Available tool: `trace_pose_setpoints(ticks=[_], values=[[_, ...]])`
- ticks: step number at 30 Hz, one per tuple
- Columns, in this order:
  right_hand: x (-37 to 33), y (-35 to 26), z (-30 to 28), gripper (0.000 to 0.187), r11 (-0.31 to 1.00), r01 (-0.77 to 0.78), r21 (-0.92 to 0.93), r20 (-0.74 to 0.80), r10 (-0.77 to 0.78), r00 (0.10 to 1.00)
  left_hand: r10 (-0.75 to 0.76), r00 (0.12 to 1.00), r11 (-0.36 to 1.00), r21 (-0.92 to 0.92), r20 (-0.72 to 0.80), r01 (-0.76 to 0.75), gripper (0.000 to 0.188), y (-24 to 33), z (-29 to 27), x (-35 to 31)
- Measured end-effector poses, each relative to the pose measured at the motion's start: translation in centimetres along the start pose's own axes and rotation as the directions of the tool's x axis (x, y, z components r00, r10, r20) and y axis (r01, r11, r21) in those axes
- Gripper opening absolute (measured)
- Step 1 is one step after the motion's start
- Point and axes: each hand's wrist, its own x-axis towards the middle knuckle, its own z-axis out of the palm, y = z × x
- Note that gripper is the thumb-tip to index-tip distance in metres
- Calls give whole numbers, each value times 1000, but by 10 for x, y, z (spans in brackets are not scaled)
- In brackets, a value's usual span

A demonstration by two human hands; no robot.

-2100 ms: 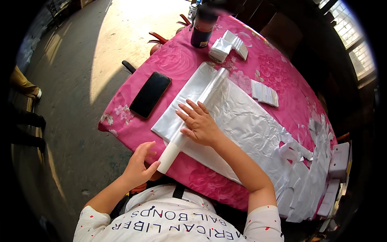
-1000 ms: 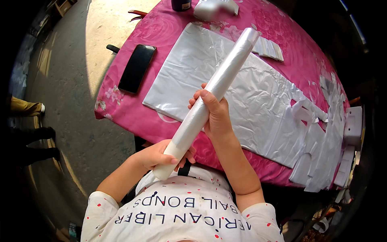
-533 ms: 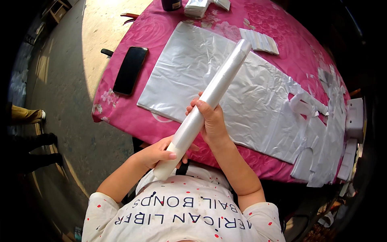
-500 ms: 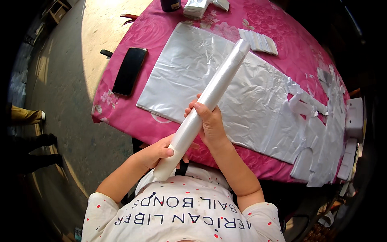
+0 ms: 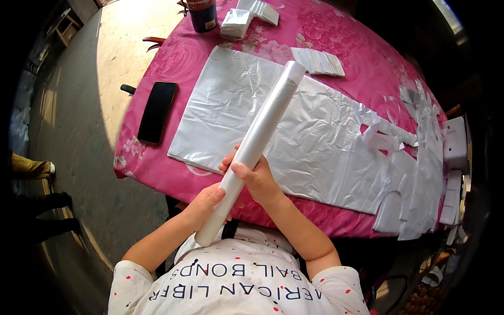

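Observation:
A long roll of translucent whitish plastic (image 5: 269, 116) slants across my body, its lower end against my shirt and its upper end over the table. My left hand (image 5: 206, 203) is wrapped round the lower part, thumb on top. Higher up, my right hand (image 5: 251, 176) grips the roll near its middle, fingertips showing past the far side. Beneath the roll's upper half, a flat stack of silvery-white plastic bags (image 5: 320, 142) lies on the table, with cut handles and ragged strips at its right end.
A pink flowered cloth (image 5: 346, 31) covers the table. On it are a black phone (image 5: 157, 112), a dark cup (image 5: 202, 16), small white packets (image 5: 236, 23) and a row of flat packets (image 5: 318, 62). White plastic containers (image 5: 454, 142) stand by the right edge. Another person's legs (image 5: 47, 205) show at far left.
The view has shifted, so the table sits lower and more of the cup shows. My left hand has come closer to the right along the roll, and both still grip it.

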Motion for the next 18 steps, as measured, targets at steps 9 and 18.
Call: trace_pose_setpoints(ticks=[9,18], values=[[29,-55,-78,52,825,26,-565,-302,-236,924,-306,951,947,94,-37,308,47,-18,-37,-31],[69,-93,-111,27,807,-151,-571,-151,78,986,-206,978,978,22,28,205,58,-31,-46,-44]])
